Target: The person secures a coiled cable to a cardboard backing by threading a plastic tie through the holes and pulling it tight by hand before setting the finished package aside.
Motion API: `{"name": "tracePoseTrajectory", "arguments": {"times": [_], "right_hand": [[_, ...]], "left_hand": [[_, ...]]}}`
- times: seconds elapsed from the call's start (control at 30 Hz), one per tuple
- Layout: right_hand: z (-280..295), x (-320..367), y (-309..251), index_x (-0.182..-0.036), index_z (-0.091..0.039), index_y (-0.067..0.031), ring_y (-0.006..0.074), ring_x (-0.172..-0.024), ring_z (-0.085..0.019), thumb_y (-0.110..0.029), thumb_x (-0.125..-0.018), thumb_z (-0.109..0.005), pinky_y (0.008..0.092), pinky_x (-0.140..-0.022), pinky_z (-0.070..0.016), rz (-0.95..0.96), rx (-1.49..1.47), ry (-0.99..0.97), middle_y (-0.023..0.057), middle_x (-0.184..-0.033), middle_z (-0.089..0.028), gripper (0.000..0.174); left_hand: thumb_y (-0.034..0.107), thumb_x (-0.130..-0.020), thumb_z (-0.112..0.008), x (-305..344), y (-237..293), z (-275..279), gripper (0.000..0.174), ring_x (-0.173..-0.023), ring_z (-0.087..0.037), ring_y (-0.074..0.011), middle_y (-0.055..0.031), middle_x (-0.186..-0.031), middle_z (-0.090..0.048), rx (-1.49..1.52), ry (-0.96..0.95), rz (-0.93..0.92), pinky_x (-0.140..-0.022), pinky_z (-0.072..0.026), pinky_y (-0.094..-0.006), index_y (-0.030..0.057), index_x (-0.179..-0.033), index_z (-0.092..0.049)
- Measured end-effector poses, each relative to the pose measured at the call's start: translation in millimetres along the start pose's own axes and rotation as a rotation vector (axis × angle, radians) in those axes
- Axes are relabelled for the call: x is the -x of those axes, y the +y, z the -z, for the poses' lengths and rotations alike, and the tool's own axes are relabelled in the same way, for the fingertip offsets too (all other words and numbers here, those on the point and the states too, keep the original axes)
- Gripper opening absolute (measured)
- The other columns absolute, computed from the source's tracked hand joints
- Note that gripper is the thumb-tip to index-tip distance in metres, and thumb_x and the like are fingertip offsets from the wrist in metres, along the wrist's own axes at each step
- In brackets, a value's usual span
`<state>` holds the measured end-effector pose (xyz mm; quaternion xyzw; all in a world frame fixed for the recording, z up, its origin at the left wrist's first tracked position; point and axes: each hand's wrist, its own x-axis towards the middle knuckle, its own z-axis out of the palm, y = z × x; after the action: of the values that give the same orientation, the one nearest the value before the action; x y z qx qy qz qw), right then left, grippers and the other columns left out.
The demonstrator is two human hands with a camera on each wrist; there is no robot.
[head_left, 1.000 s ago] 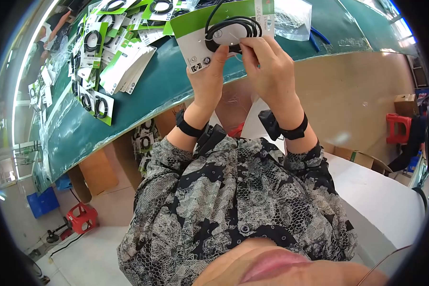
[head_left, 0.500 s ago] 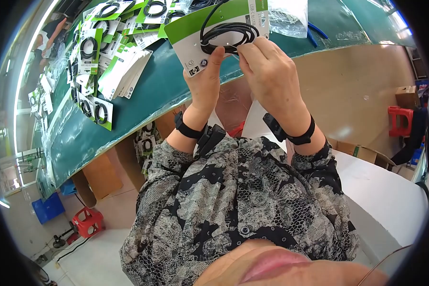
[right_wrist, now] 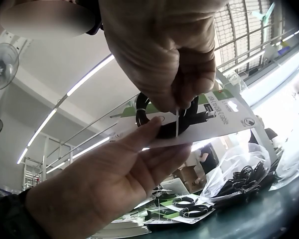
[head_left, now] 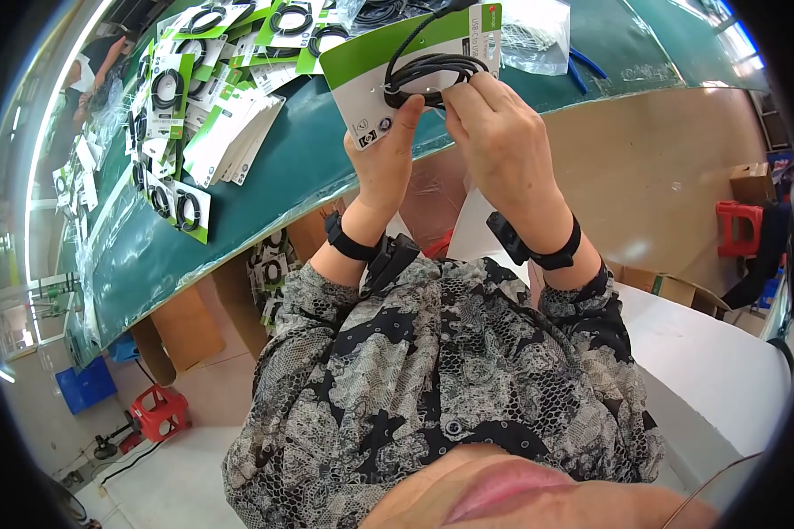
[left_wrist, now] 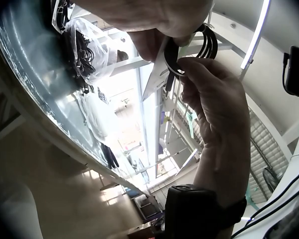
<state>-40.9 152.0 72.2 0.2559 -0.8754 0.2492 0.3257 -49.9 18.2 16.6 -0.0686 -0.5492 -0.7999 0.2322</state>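
Red stool (head_left: pixel 161 412) on the floor off left, blue bin or panel (head_left: pixel 86 385) near it, can't tell which, another red stool (head_left: pixel 738 229) off right, cardboard box (head_left: pixel 752 183) just beside, caged fan (right_wrist: pixel 6 62) up high, strip light (right_wrist: pixel 92 74) along the ceiling.

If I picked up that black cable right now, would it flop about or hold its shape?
The cable probably bends easily, since it curves in close loops. It may be springy rather than limp: one length arcs away from those loops. It might stay bundled, as a white tie seems to cross it.
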Motion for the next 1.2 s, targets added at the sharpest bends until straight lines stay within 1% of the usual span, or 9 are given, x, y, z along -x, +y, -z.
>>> {"name": "tracePoseTrajectory", "arguments": {"times": [0.23,0.67,0.77,0.87,0.9,0.97,1.0,1.07,1.2], "right_hand": [[-1,0,2,-0.086,-0.06,-0.004,0.0268,-0.076,-0.06,-0.003,-0.077,-0.064,0.0356,-0.066,-0.0496,0.004,-0.019,0.006,0.0084,-0.077,-0.054,0.009],[-17,-2,7,-0.086,-0.061,-0.0043,0.0275,-0.071,-0.059,-0.003,-0.079,-0.063,0.0347,-0.062,-0.0492,-0.011,-0.008,0.015,0.0089,-0.078,-0.055,0.008],[-17,-1,6,-0.088,-0.06,-0.0037,0.0249,-0.068,-0.06,-0.003,-0.079,-0.063,0.0332,-0.06,-0.0488,-0.048,-0.001,0.002,0.008,-0.079,-0.057,0.009],[12,0,18,-0.095,-0.061,-0.0026,0.0171,-0.069,-0.061,-0.003,-0.084,-0.06,0.0294,-0.06,-0.0485,-0.095,-0.218,0.257,0.0055,-0.087,-0.061,0.011],[13,3,32,-0.095,-0.061,-0.0026,0.0171,-0.069,-0.061,-0.003,-0.084,-0.06,0.0294,-0.06,-0.0485,-0.093,-0.222,0.255,0.0055,-0.087,-0.061,0.011],[4,11,66,-0.105,-0.061,-0.0027,0.0123,-0.079,-0.061,-0.001,-0.087,-0.058,0.0262,-0.065,-0.0491,-0.595,-0.504,0.318,0.0045,-0.097,-0.064,0.018],[-9,19,65,-0.105,-0.061,-0.0027,0.0123,-0.079,-0.061,-0.001,-0.087,-0.058,0.0262,-0.065,-0.0491,-0.595,-0.501,0.319,0.0045,-0.097,-0.064,0.018],[-40,33,56,-0.11,-0.061,-0.0025,0.0143,-0.089,-0.061,0.0,-0.086,-0.06,0.0263,-0.073,-0.05,-0.558,-0.95,0.081,0.0065,-0.102,-0.064,0.024],[-59,36,55,-0.11,-0.061,-0.002,0.0154,-0.093,-0.061,0.001,-0.081,-0.064,0.0274,-0.078,-0.0495,-0.461,-0.978,0.001,0.0076,-0.105,-0.064,0.029]], "left_hand": [[0.009,-0.082,-0.073,0,0,3,0.017,-0.067,-0.053,-0.0046,0.0009,-0.08,-0.064,-0.214,-0.009,-0.093,-0.057,-0.0421,-0.0201,0.0003,-0.094,-0.064],[0.007,-0.083,-0.071,3,2,-3,0.016,-0.073,-0.057,-0.0067,-0.0018,-0.085,-0.065,-0.22,-0.019,-0.066,-0.063,-0.0465,-0.0214,-0.0004,-0.096,-0.063],[0.008,-0.087,-0.066,-1,-4,-7,0.021,-0.08,-0.062,-0.0106,-0.0042,-0.092,-0.065,0.06,0.009,0.104,-0.07,-0.0527,-0.0256,-0.0003,-0.105,-0.06],[0.011,-0.09,-0.062,-12,7,5,0.025,-0.086,-0.063,-0.0143,-0.0057,-0.099,-0.064,0.235,-0.01,0.238,-0.076,-0.0553,-0.0304,0.0003,-0.111,-0.056],[0.012,-0.091,-0.06,-14,11,7,0.027,-0.089,-0.064,-0.0161,-0.0065,-0.102,-0.063,0.322,-0.024,0.311,-0.079,-0.0566,-0.0328,0.0006,-0.114,-0.054],[0.013,-0.092,-0.059,-9,18,5,0.028,-0.09,-0.064,-0.0172,-0.0069,-0.104,-0.063,0.352,-0.06,0.359,-0.079,-0.0568,-0.0337,0.0009,-0.116,-0.052],[0.014,-0.093,-0.057,-5,22,4,0.029,-0.092,-0.064,-0.0183,-0.0073,-0.107,-0.062,0.38,-0.098,0.409,-0.08,-0.057,-0.0347,0.0013,-0.118,-0.05],[0.015,-0.094,-0.056,-3,25,0,0.03,-0.093,-0.064,-0.0194,-0.0077,-0.109,-0.061,0.409,-0.141,0.462,-0.081,-0.0572,-0.0356,0.0016,-0.12,-0.049],[0.016,-0.095,-0.055,7,24,-3,0.028,-0.094,-0.064,-0.0196,-0.008,-0.111,-0.061,0.417,-0.168,0.503,-0.081,-0.0569,-0.0359,0.0027,-0.119,-0.049]]}}
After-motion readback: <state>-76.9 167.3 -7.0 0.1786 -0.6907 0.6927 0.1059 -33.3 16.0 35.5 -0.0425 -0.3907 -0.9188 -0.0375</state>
